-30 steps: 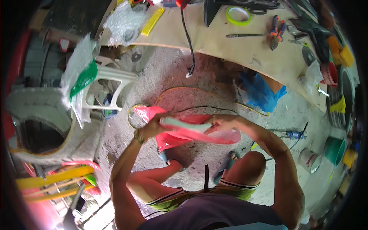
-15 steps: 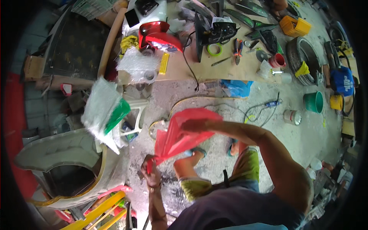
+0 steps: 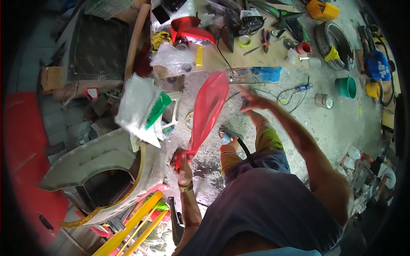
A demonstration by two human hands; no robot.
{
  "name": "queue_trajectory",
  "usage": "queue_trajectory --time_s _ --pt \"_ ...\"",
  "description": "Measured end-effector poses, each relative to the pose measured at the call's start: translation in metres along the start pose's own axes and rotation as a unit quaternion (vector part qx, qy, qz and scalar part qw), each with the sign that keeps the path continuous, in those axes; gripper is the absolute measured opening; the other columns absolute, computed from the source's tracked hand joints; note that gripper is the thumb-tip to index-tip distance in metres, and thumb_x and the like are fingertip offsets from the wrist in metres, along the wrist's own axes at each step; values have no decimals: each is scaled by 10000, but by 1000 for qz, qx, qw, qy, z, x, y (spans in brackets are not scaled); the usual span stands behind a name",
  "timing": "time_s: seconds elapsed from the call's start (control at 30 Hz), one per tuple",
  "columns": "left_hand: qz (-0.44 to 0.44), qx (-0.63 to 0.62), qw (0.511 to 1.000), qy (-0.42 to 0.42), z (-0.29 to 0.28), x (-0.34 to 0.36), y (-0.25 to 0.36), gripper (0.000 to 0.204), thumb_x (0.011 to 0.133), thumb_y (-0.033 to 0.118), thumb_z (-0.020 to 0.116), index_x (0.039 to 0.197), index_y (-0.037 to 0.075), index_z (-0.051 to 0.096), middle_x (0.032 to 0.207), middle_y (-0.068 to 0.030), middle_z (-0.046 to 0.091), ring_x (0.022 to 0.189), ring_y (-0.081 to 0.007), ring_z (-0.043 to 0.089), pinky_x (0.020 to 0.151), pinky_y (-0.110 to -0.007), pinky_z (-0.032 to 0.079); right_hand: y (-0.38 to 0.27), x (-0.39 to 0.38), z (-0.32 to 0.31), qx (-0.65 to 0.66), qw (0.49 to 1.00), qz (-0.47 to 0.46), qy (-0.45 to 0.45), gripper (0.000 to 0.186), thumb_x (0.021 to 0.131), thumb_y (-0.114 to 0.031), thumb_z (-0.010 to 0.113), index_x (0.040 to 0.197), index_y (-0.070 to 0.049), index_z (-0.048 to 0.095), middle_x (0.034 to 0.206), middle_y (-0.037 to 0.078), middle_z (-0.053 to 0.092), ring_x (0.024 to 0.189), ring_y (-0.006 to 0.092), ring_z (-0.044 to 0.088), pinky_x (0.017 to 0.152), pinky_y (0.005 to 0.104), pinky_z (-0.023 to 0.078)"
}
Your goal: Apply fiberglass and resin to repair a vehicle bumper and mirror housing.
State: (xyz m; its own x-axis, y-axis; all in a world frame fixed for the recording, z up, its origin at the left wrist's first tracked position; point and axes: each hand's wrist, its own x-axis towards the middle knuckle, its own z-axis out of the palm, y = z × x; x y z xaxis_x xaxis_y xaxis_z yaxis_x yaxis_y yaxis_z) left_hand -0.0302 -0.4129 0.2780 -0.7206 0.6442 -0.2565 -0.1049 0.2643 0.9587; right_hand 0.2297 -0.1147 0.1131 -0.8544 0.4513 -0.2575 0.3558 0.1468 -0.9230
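Observation:
A thin, translucent red plastic bag [image 3: 209, 109] stretches upward over the concrete floor, its gathered end low by my left side. My left hand [image 3: 183, 166] is closed around that bunched end. To the right of the bag and apart from it is my right hand [image 3: 255, 101], blurred by motion, its fingers spread and holding nothing. Beyond the bag, a shiny red curved shell [image 3: 192, 30] lies on the workbench [image 3: 239, 62] beside bubble wrap [image 3: 173, 59].
Bubble wrap sheets [image 3: 136, 102] cover a white stool [image 3: 176, 106] at left. Below them stands a grey fender-like panel [image 3: 98, 158]. A cable [image 3: 294, 104], a can [image 3: 324, 101], a green bucket [image 3: 346, 87] and a tyre [image 3: 324, 42] are on the right.
My right hand has come off the bag and moved right. The bag has swung from a wide spread to a narrow upright stretch. My left hand keeps its grip. The view has shifted.

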Motion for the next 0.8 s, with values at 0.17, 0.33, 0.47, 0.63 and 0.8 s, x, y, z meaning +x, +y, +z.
queue_trajectory --time_s 0.17,0.33,0.47,0.63,0.8 --pt "88 -2 972 216 1 26 66 123 879 156 612 911 40 635 796 -26 583 701 -127 555 654 -280 458 -50 140 92 -8 990 -85 -113 349 844 -270 641 1133 -78 603 1070 152 615 974 269 572 822 362 465" --pt "27 -19 954 298 -119 81 69 349 915 308 592 1129 34 571 1039 -77 606 908 -175 577 758 -305 492 -142 171 138 -30 982 -155 -102 310 913 -330 472 1051 -98 625 806 159 635 803 315 628 698 436 497" --pt "236 517 760 317 -7 93 127 703 908 405 565 1385 -13 260 1397 -193 317 1190 -357 423 996 -508 378 -195 166 96 -24 990 -130 -53 252 870 -257 502 833 -39 623 709 177 626 655 338 628 609 459 501" --pt "239 657 712 -66 94 84 89 1194 631 704 670 1458 38 124 1492 -226 189 1369 -424 186 1095 -580 168 -204 173 47 -49 995 -84 -25 235 845 -243 525 758 -44 615 688 168 636 638 350 640 568 464 498" --pt "26 346 925 -153 94 161 27 901 710 279 802 1386 10 270 1353 -190 420 1226 -295 436 1017 -452 354 -204 183 -3 -101 965 -222 -100 333 883 -402 523 813 -86 601 677 117 618 645 320 627 575 432 492"
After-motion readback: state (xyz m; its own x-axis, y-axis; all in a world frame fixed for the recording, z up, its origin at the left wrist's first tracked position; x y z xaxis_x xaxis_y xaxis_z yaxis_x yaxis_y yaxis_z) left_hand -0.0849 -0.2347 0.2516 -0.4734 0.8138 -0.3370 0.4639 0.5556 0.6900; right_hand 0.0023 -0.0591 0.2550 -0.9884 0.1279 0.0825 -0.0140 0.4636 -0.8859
